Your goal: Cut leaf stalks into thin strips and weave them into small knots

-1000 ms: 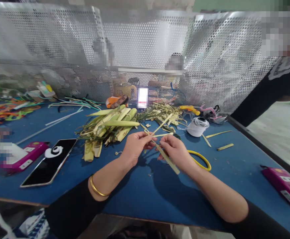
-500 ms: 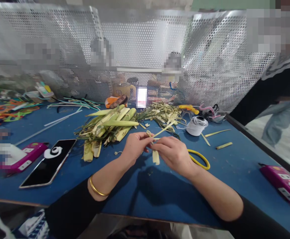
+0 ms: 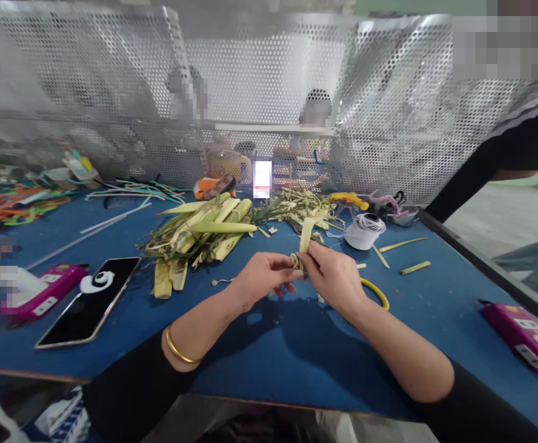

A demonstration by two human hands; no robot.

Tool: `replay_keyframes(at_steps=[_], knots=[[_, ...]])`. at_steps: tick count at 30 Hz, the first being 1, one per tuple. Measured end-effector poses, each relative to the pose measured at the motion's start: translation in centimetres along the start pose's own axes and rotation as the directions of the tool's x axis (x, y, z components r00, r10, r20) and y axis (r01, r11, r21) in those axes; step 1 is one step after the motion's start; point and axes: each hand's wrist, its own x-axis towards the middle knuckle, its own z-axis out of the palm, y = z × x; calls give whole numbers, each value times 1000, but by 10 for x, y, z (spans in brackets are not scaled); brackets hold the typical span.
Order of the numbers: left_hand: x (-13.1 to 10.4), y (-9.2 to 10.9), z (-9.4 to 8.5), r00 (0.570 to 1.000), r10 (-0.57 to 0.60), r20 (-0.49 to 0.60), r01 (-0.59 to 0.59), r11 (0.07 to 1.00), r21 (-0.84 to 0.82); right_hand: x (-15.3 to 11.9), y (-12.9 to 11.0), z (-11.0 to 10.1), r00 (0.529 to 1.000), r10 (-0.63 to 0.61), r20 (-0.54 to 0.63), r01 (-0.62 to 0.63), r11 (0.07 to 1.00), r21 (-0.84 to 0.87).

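Over the middle of the blue table, my left hand [image 3: 269, 280] pinches one side of a small knotted piece of pale green leaf strip [image 3: 306, 234]. From the right, my right hand [image 3: 336, 277] grips the same strip, its fingers curled close against the knot. A flat broad end of the strip stands upward above my right fingers. Parts of the knot are hidden behind my fingertips. Just behind my hands lies a pile of husk-like leaves [image 3: 204, 231]. A yellow ring [image 3: 376, 291] rests partly covered by my right hand.
A white thread spool [image 3: 364, 232] stands behind on the right, near loose leaf strips [image 3: 402, 244]. At left are a phone [image 3: 91, 301] and a purple box [image 3: 50, 292]; another purple box [image 3: 527, 338] lies right. A perforated metal screen [image 3: 269, 74] backs the table [image 3: 250, 375].
The strip has been turned: its broad end hung down before and now points up. Both hands have shifted slightly to the right. The person at the right has moved.
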Motion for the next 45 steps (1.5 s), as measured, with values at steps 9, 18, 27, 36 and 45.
replay_keyframes(at_steps=[9,18,27,36,45], knots=[[3,-12,14,963,-17,-270,-19,991,-130,1,1,12,953,287,96,-303,894,331],[7,-12,5,935,-28,-354,-45,979,-196,8,4,-9,913,227,338,-349,864,362],[9,-9,-4,936,-65,-346,-13,976,-217,15,0,-33,914,-120,388,-227,641,733],[8,-10,-1,950,-35,-311,-26,982,-188,15,3,-27,909,153,388,-386,660,644],[4,-6,7,926,-25,-377,-9,996,-86,17,2,-22,717,173,675,-615,614,495]])
